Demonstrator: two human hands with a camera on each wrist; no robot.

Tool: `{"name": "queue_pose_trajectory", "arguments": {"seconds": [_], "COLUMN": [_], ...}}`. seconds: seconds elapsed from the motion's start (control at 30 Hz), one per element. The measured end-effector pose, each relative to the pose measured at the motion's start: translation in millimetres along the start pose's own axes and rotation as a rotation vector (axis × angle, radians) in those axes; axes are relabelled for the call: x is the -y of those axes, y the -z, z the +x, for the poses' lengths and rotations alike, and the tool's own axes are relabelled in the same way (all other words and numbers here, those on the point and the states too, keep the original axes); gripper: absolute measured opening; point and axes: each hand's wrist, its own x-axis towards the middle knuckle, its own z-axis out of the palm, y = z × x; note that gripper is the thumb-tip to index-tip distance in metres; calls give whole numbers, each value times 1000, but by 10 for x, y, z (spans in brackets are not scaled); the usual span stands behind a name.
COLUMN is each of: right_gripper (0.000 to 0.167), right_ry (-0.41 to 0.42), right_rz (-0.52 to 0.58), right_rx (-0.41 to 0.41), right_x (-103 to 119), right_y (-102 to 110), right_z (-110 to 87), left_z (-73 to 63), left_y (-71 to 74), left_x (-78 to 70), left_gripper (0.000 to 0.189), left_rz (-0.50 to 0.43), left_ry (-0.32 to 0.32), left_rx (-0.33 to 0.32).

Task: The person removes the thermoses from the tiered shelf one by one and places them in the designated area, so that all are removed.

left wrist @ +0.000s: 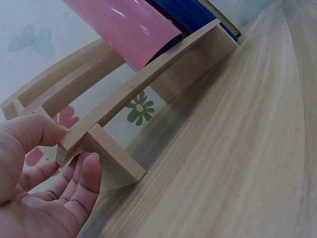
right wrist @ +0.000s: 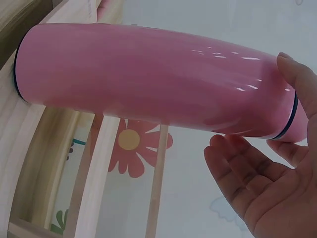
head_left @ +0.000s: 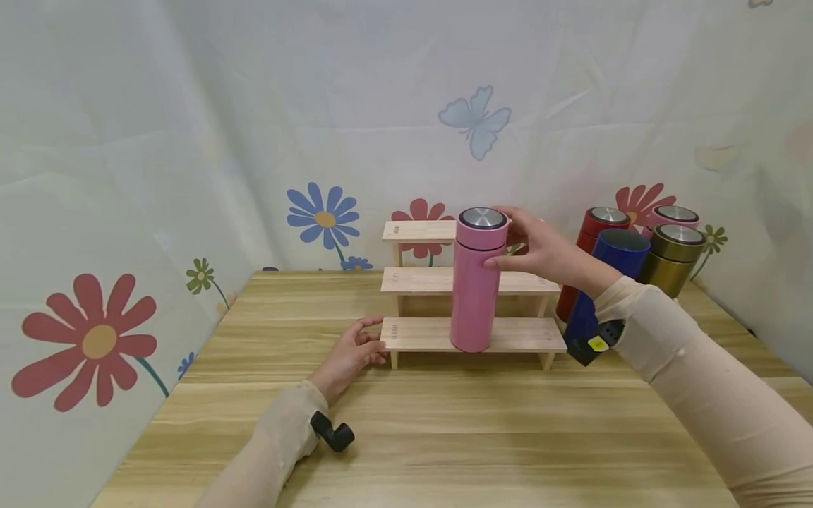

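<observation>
A tall pink thermos (head_left: 476, 296) with a silver-topped lid is upright on the lowest step of a three-tier wooden display stand (head_left: 419, 333). My right hand (head_left: 540, 248) grips it near the top, thumb on the near side. In the right wrist view, the thumb and fingers of that hand (right wrist: 267, 183) lie on opposite sides of the pink body. My left hand (head_left: 351, 353) pinches the left end of the lowest step. The left wrist view shows this hand (left wrist: 44, 183) with some fingers beneath the board.
Right of the stand are a red thermos (head_left: 587, 236), a blue thermos (head_left: 612, 264), a gold thermos (head_left: 670, 261) and another pink thermos (head_left: 676, 214). The wood-grain table (head_left: 444, 437) meets a flower-printed cloth backdrop (head_left: 190, 127) behind and at the left.
</observation>
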Motion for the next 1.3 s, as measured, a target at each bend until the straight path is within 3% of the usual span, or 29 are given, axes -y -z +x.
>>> {"name": "queue_pose_trajectory", "arguments": {"seconds": [0.4, 0.73, 1.03, 1.3], "right_gripper": [83, 80, 76, 76], "right_ry": [-34, -24, -26, -76], "right_rz": [29, 45, 53, 30], "right_rx": [-42, -68, -60, -64], "right_x": [-66, -83, -31, 50], "right_y": [-134, -151, -82, 62], "right_z": [9, 14, -37, -148], "left_z": [-7, -24, -19, -8], "left_y": [7, 5, -5, 5], "left_x": [20, 27, 15, -22], "left_gripper": [56, 56, 56, 56], "left_rz": [3, 9, -7, -3], "left_ry": [14, 14, 17, 9], "left_rx": [-13, -14, -21, -4]}}
